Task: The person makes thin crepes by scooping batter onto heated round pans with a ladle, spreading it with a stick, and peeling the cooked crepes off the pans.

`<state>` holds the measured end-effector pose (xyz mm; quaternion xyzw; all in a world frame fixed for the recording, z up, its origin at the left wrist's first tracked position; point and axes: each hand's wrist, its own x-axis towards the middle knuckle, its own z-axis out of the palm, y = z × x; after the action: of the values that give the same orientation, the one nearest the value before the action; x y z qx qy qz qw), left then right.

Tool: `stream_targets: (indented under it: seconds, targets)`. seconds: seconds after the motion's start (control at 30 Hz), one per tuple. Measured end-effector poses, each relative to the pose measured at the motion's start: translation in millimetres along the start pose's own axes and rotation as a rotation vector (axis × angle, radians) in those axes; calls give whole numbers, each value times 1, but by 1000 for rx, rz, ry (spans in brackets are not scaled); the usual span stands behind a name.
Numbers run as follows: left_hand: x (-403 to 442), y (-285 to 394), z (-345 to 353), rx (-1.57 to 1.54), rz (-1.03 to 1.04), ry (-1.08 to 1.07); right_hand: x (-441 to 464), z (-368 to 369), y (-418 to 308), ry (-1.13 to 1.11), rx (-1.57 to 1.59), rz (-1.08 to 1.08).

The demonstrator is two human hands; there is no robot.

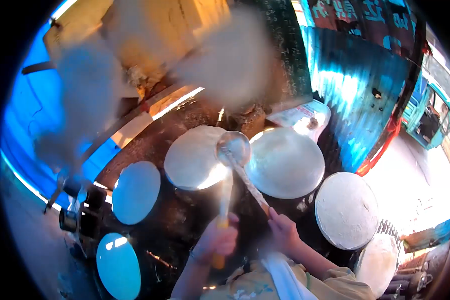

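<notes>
My right hand [285,232] is closed round the handle of a metal ladle [233,148]. Its handle slants up and left, and its round bowl sits between two pale, flat rounds. My left hand [219,239] grips a yellow-handled tool [227,195] pointing upward; glare and the ladle hide its head, so its kind is unclear. Behind the tools lie a white round [192,157] at centre left and a large shiny whitish round [287,162] at centre right. Each looks like a pan surface coated with batter, though I cannot be sure.
More pale rounds curve around me: one at left [136,192], another at lower left [118,267], and one at right [347,211]. Metal fittings [85,215] stand at left. A corrugated sheet [355,90] rises behind; a teal vehicle [430,110] is outside. Grey blurs cover parts of the view.
</notes>
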<state>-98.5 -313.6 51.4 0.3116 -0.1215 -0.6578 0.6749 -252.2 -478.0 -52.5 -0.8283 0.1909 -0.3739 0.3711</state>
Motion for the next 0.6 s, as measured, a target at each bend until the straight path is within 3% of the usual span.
stream_targets:
  seconds: [0.33,0.4,0.47,0.6]
  targets:
    - [214,-18,28,261,-422,-5,-6,-52,65,356,36,661]
    - [233,-29,29,359,-412,35,-16,-38,85,413,91,740]
    - [268,-52,-10,381,-424,-125,-16,-30,96,494,-53,612]
    - [306,-61,-42,483,-456,-24,-16,-13,107,516,-84,797]
